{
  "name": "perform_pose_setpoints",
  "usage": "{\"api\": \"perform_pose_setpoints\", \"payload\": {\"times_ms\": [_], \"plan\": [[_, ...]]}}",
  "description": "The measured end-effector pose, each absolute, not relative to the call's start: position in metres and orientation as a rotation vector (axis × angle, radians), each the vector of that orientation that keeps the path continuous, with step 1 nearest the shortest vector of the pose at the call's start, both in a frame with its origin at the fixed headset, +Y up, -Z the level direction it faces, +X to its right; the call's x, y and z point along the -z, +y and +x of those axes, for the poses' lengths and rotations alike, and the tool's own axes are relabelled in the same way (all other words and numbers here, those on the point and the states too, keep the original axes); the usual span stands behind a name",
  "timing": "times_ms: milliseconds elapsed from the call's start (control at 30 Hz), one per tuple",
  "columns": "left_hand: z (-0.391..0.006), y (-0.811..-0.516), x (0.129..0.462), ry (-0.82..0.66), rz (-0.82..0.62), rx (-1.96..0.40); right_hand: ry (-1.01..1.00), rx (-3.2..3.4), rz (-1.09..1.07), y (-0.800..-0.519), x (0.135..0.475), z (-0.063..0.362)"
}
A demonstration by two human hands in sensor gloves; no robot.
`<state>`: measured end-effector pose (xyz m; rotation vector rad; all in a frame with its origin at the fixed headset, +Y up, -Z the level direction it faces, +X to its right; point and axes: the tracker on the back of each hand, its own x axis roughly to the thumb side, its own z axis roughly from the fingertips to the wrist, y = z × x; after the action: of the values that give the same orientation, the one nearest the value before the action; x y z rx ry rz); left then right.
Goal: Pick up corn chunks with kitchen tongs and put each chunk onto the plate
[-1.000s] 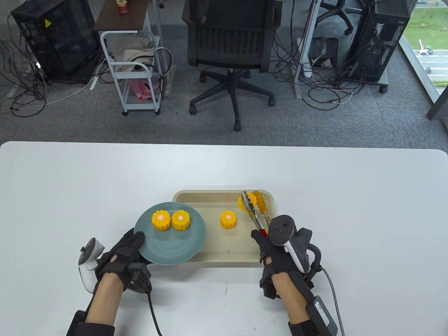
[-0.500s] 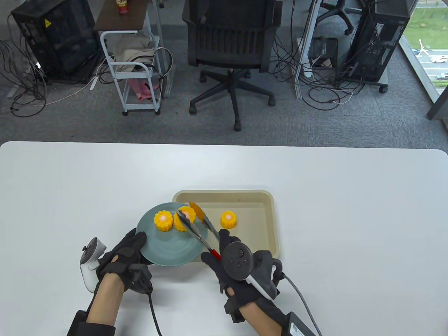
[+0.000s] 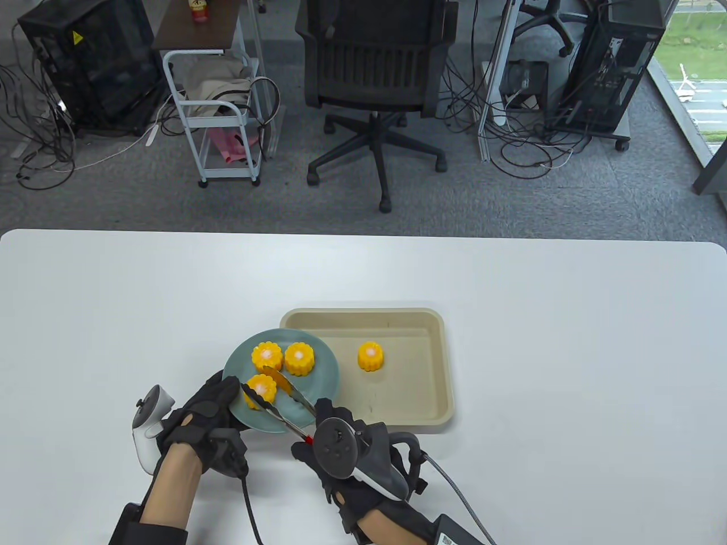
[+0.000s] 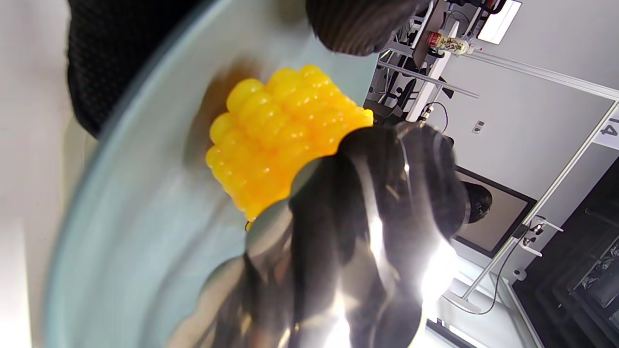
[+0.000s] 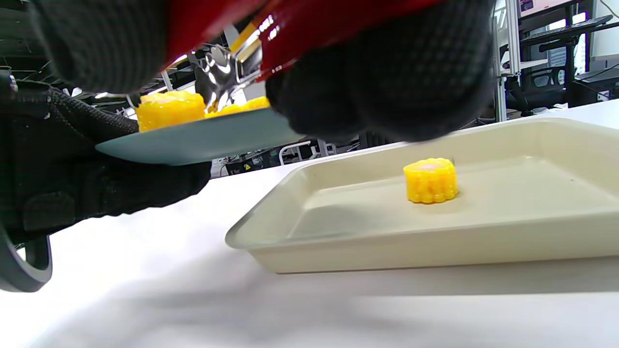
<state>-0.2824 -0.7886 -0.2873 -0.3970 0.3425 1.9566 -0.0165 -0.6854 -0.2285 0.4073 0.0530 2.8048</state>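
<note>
A blue-green plate (image 3: 318, 380) overlaps the left end of a beige tray (image 3: 420, 417). Two corn chunks (image 3: 267, 356) (image 3: 299, 358) stand at the plate's far side. A third chunk (image 3: 260, 390) sits at the plate's near left, clamped between the tips of metal tongs (image 3: 284, 406) with red handles. My right hand (image 3: 329, 454) grips those handles. My left hand (image 3: 207, 406) holds the plate's near-left rim. The left wrist view shows that chunk (image 4: 285, 130) close behind a shiny tong tip (image 4: 367, 203). One chunk (image 3: 370, 356) (image 5: 430, 180) stands alone in the tray.
The white table (image 3: 568, 340) stretches wide around the tray. Beyond its far edge stand an office chair (image 3: 375, 74), a white cart (image 3: 221, 113) and computer towers with cables on the floor.
My right hand has carried a corn chunk in the tongs from the tray's far right corner leftward over the plate, down to its near left. The left hand stayed on the plate's rim.
</note>
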Motion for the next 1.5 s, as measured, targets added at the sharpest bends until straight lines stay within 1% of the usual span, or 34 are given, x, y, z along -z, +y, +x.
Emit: {"api": "perform_pose_setpoints", "payload": {"times_ms": [400, 567, 733, 900, 1067, 1133, 1367, 1500], "plan": [[-0.282, -0.789, 0.288, 0.335, -0.409, -1.96, -0.081, -2.715, 0.373, -0.666, 0.235, 0.005], [-0.282, -0.789, 0.288, 0.334, -0.411, -1.958, -0.178, -2.713, 0.234, -0.655, 0.25, 0.036], [-0.282, -0.789, 0.288, 0.333, -0.413, -1.956, -0.192, -2.728, 0.057, -0.661, 0.271, 0.069], [-0.282, -0.79, 0.288, 0.329, -0.417, -1.952, -0.066, -2.755, -0.087, -0.684, 0.293, 0.09], [-0.283, -0.789, 0.288, 0.326, -0.415, -1.954, 0.061, -2.85, -0.176, -0.708, 0.306, 0.093], [-0.282, -0.789, 0.288, 0.322, -0.419, -1.955, 0.141, -2.882, -0.209, -0.718, 0.31, 0.091], [-0.283, -0.789, 0.289, 0.316, -0.423, -1.952, 0.286, -2.911, -0.254, -0.734, 0.315, 0.082], [-0.283, -0.789, 0.289, 0.312, -0.431, -1.946, 0.31, -2.949, -0.243, -0.737, 0.315, 0.075]]}}
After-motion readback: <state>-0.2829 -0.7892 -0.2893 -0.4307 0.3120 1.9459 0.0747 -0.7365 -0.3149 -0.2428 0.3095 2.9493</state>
